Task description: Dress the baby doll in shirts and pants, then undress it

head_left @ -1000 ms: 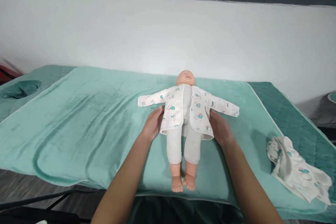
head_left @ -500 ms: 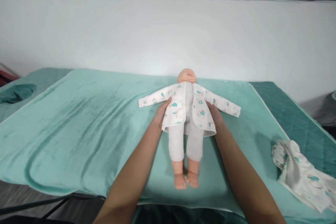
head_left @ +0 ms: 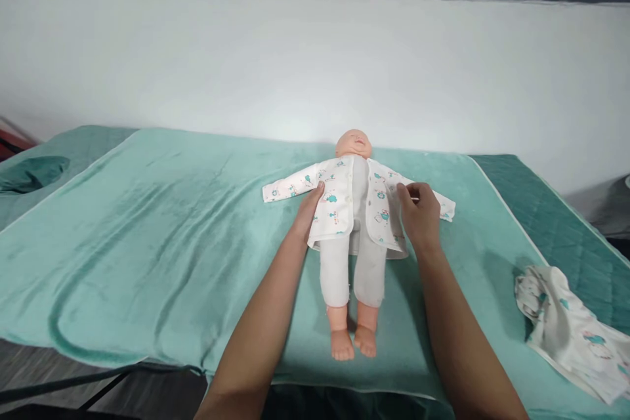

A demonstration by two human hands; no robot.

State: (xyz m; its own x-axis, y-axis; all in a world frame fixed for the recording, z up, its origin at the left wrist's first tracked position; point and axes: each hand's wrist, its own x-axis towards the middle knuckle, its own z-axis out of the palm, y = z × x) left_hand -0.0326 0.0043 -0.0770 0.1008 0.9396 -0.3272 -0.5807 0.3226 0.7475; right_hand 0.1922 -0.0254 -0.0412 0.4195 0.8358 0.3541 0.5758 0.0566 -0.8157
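A baby doll lies on its back on a teal blanket, head toward the wall and bare feet toward me. It wears a white printed jacket, open down the front with its sleeves spread out. My left hand lies with fingers stretched out against the jacket's left panel, beside the doll's body. My right hand rests on the other side by the sleeve, its fingers curled and pinching the jacket's cloth.
A crumpled white printed garment lies on the blanket at the right. The blanket covers a dark green quilted bed, which stands against a white wall. A dark green cushion sits at the far left. The bed's front edge is close below the doll's feet.
Both hands moved up along the doll's sides from hip level toward the chest. The right hand came out from under the jacket hem and curled onto the cloth near the sleeve.
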